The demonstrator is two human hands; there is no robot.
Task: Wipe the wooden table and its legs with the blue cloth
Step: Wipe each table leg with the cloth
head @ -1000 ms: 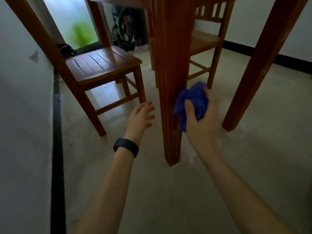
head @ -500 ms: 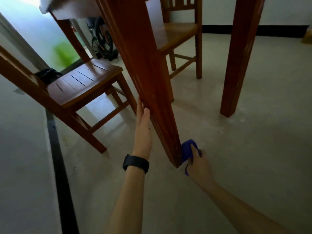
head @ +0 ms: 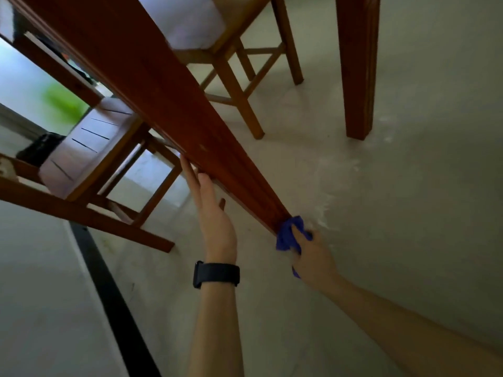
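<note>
Curling round the bunched blue cloth [head: 289,235], the grip of the right hand [head: 313,258] presses it to the foot of the near table leg [head: 174,104], whose long axis climbs away toward ten o'clock, past the left hand [head: 215,221] lying flat-fingered against its side.
</note>
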